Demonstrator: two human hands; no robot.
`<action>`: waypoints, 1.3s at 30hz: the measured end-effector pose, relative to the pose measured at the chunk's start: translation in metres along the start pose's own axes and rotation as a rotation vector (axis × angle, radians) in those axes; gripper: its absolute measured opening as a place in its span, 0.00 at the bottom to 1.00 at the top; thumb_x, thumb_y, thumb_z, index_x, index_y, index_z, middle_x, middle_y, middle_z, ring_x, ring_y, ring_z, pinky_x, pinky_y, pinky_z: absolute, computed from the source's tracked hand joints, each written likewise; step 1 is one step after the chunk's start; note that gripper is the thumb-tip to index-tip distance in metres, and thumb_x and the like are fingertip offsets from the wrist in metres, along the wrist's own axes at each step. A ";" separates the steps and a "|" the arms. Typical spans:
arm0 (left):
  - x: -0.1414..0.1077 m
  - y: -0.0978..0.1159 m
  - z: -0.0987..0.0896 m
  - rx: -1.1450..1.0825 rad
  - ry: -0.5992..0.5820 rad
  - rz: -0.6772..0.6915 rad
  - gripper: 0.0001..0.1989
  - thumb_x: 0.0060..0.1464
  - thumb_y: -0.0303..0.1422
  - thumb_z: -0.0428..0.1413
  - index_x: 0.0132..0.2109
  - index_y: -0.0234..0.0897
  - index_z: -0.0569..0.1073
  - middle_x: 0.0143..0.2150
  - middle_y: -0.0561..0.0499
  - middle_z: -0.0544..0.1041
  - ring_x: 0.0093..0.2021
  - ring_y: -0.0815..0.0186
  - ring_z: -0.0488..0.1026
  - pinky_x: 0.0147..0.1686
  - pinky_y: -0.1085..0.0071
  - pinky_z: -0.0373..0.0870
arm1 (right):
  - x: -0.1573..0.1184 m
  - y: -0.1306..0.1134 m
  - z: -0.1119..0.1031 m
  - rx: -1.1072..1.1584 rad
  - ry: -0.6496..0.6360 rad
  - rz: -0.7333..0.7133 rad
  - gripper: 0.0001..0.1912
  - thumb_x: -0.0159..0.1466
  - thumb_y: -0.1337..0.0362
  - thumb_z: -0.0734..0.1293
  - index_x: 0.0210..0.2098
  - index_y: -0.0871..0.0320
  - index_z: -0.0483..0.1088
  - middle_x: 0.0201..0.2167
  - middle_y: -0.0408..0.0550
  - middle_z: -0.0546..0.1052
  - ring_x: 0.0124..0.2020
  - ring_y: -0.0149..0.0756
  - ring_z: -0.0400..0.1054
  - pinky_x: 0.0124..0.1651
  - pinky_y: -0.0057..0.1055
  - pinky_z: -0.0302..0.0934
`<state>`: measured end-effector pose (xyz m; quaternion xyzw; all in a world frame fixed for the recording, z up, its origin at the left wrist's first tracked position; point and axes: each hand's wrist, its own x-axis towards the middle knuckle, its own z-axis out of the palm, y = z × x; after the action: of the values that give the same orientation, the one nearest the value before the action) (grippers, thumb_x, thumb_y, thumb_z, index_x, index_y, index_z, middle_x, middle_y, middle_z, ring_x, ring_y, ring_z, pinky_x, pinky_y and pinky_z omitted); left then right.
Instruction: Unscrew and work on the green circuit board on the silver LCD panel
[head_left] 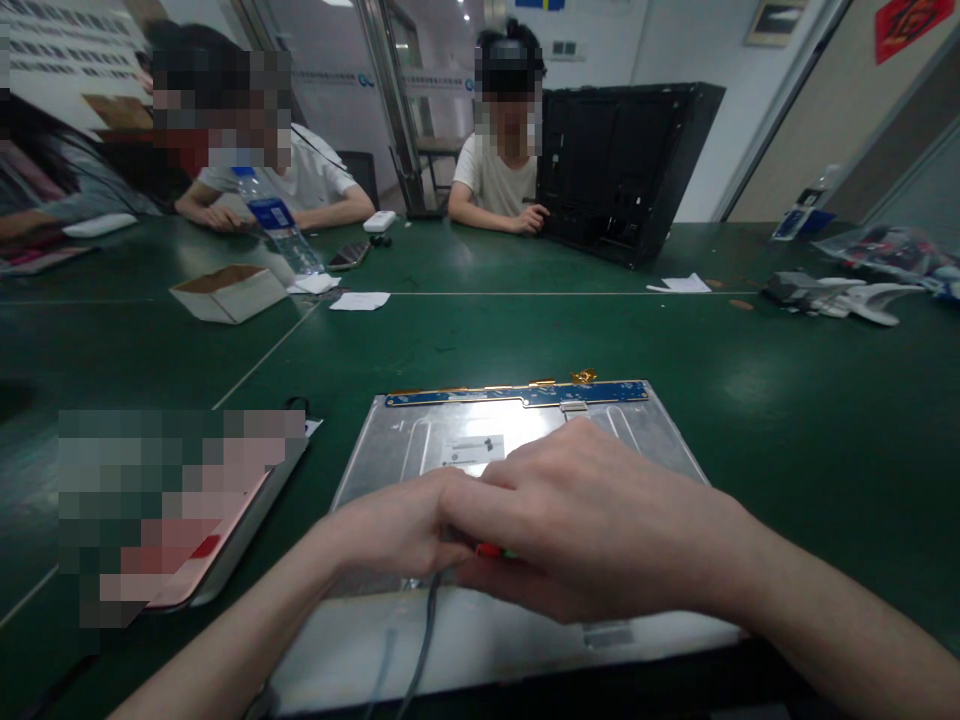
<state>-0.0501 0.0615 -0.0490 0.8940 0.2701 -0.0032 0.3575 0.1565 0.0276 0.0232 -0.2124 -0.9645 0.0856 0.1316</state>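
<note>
A silvery flat display panel (517,640) lies on the green table in front of me, with a narrow blue circuit board (525,395) along its far edge. Over its middle my left hand (409,520) and my right hand (577,515) meet, both closed. A thin grey cable (426,640) runs down from under my left fingers across the near part of the panel. Between my right thumb and fingers shows a small red-and-green piece (491,550); its kind is mostly hidden by the hand. Where the fingertips meet is covered too.
Left of the panel lies a flat device with a pinkish, pixelated screen (217,520). Farther back are a small open box (232,295), a tilted water bottle (281,225) and a phone (350,255). A large black frame (622,170) stands beside a person opposite. Grey-and-white parts (832,295) lie right.
</note>
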 end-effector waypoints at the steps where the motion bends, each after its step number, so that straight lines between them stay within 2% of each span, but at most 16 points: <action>1: 0.000 -0.001 0.000 -0.025 -0.013 -0.004 0.06 0.46 0.25 0.57 0.33 0.35 0.78 0.32 0.55 0.78 0.33 0.65 0.73 0.35 0.75 0.70 | 0.000 0.000 -0.001 0.012 -0.012 -0.002 0.07 0.69 0.62 0.61 0.44 0.58 0.64 0.33 0.42 0.75 0.27 0.31 0.61 0.25 0.32 0.46; 5: 0.000 0.000 0.002 -0.105 0.001 -0.040 0.07 0.49 0.26 0.55 0.33 0.36 0.78 0.31 0.55 0.78 0.31 0.66 0.71 0.33 0.74 0.70 | 0.000 -0.001 -0.005 0.061 -0.051 -0.020 0.11 0.61 0.69 0.63 0.44 0.60 0.63 0.37 0.44 0.73 0.29 0.31 0.60 0.25 0.31 0.48; 7: 0.000 0.002 0.001 -0.101 0.031 -0.033 0.07 0.49 0.28 0.56 0.34 0.37 0.78 0.34 0.54 0.79 0.33 0.65 0.70 0.35 0.73 0.71 | 0.000 -0.002 -0.005 0.067 -0.053 -0.028 0.13 0.60 0.70 0.63 0.45 0.60 0.63 0.37 0.44 0.73 0.30 0.31 0.61 0.25 0.32 0.49; 10: 0.001 0.001 0.000 -0.096 0.066 -0.004 0.07 0.47 0.31 0.57 0.35 0.38 0.79 0.38 0.53 0.79 0.36 0.64 0.70 0.35 0.73 0.71 | 0.001 -0.002 -0.004 0.049 -0.036 -0.037 0.10 0.62 0.70 0.63 0.44 0.60 0.64 0.38 0.44 0.74 0.30 0.31 0.61 0.26 0.32 0.49; 13: 0.001 -0.003 0.001 -0.118 0.013 -0.019 0.07 0.46 0.27 0.56 0.33 0.36 0.78 0.33 0.54 0.78 0.33 0.65 0.70 0.33 0.74 0.69 | 0.000 -0.001 -0.001 0.008 -0.026 -0.015 0.07 0.67 0.67 0.62 0.45 0.59 0.65 0.36 0.43 0.75 0.28 0.31 0.61 0.25 0.33 0.47; 16: 0.000 -0.005 0.003 -0.115 -0.010 -0.039 0.07 0.46 0.24 0.55 0.31 0.35 0.77 0.30 0.55 0.76 0.33 0.65 0.71 0.33 0.75 0.68 | 0.000 0.000 0.000 -0.021 -0.027 0.004 0.08 0.70 0.62 0.60 0.45 0.59 0.65 0.33 0.42 0.75 0.27 0.31 0.61 0.25 0.33 0.46; 22: 0.000 -0.001 0.002 -0.053 0.015 -0.060 0.04 0.46 0.26 0.57 0.31 0.35 0.77 0.30 0.54 0.76 0.31 0.65 0.71 0.31 0.75 0.68 | 0.000 -0.001 -0.004 0.052 -0.039 -0.022 0.10 0.62 0.68 0.62 0.44 0.60 0.64 0.37 0.44 0.73 0.29 0.31 0.59 0.25 0.32 0.47; 27: 0.002 0.003 -0.002 -0.111 0.082 0.031 0.04 0.47 0.31 0.59 0.31 0.36 0.77 0.35 0.53 0.77 0.33 0.65 0.71 0.36 0.73 0.70 | 0.000 -0.001 -0.005 0.054 -0.035 -0.041 0.10 0.62 0.70 0.63 0.43 0.60 0.64 0.37 0.44 0.74 0.29 0.31 0.59 0.25 0.31 0.47; 30: 0.002 0.002 -0.002 -0.122 0.027 -0.023 0.05 0.45 0.28 0.58 0.32 0.35 0.77 0.33 0.53 0.77 0.32 0.65 0.71 0.32 0.75 0.69 | 0.001 -0.001 -0.003 0.002 -0.025 -0.020 0.06 0.66 0.67 0.62 0.43 0.59 0.64 0.35 0.42 0.75 0.27 0.30 0.60 0.25 0.31 0.45; 34: 0.001 -0.002 0.000 -0.107 -0.032 -0.065 0.07 0.44 0.25 0.57 0.32 0.36 0.77 0.31 0.56 0.77 0.32 0.66 0.72 0.33 0.75 0.69 | 0.000 0.000 0.000 -0.028 -0.017 -0.005 0.07 0.70 0.62 0.60 0.45 0.58 0.65 0.32 0.42 0.76 0.25 0.30 0.60 0.25 0.32 0.42; 39: 0.001 -0.001 0.002 -0.043 0.072 -0.031 0.10 0.41 0.25 0.56 0.33 0.36 0.79 0.34 0.54 0.78 0.33 0.64 0.71 0.33 0.73 0.69 | 0.001 0.001 0.000 0.009 -0.007 -0.024 0.06 0.69 0.65 0.60 0.44 0.59 0.64 0.36 0.44 0.75 0.27 0.30 0.59 0.25 0.32 0.44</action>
<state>-0.0497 0.0613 -0.0513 0.8814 0.2964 0.0294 0.3667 0.1563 0.0283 0.0233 -0.2000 -0.9670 0.0892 0.1303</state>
